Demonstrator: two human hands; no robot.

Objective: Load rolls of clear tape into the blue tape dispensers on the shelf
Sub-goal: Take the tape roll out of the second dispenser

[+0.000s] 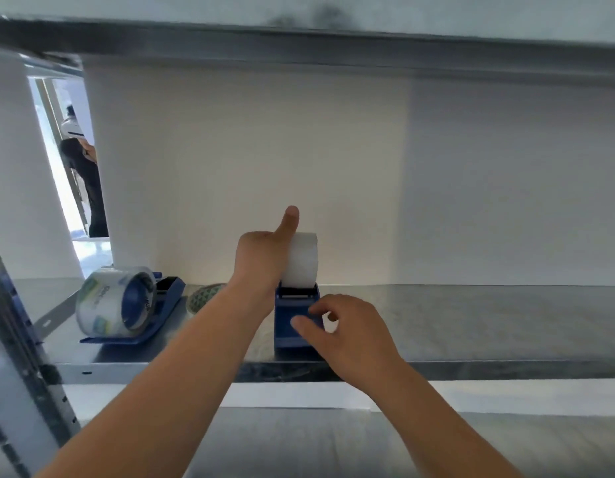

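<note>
Looking at a roll of clear tape (303,262) standing on edge in the cradle of a blue dispenser (284,310), near the front lip of the metal shelf (488,315). Then the left hand (261,262) flat up against the roll's left face, thumb poking straight up. Other fingers tucked behind the roll, so can't tell whether wrapped round it or just pressing. Meanwhile the right hand (351,327) down low, fingers curled and pinching the dispenser body at its front right corner, steadying it by the look of things. Over to the left, a second dispenser (168,291) already carrying a fat roll (115,305), plus a loose roll (204,294) just past the left forearm. Handling-wise: probably light, stiff around the core, slick on the outer wrap, so best gripped by the flat sides or through the core rather than squeezing the rim. Guessing not fully seated yet, so worth pushing down evenly while keeping that plastic base pinned, since likely to skate on bare metal.
</note>
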